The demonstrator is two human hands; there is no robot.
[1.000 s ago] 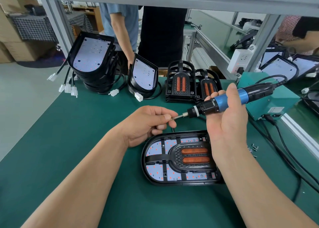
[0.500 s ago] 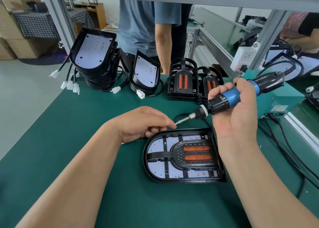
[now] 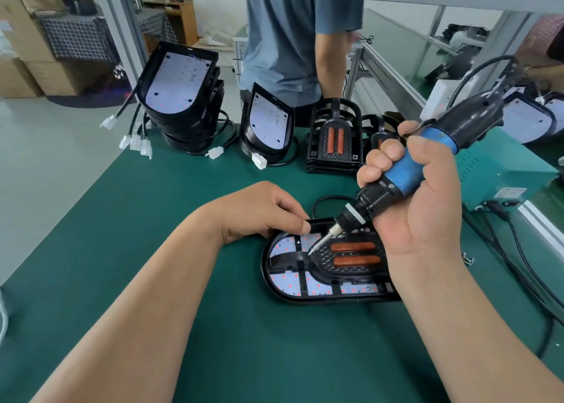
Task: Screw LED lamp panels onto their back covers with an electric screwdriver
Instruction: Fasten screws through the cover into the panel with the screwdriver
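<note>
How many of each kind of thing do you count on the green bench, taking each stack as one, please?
Flat lamp being worked on: 1
Leaning stacks of white panels: 2
Stacks of black covers with orange coils: 2
Electric screwdriver: 1
Teal box: 1
Total: 7, leaving out cables, screws and the half-hidden panels at far right.

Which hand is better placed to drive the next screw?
The right hand: it grips the electric screwdriver, its bit pointing down at the lamp panel. The left hand only rests on its rim.
</note>
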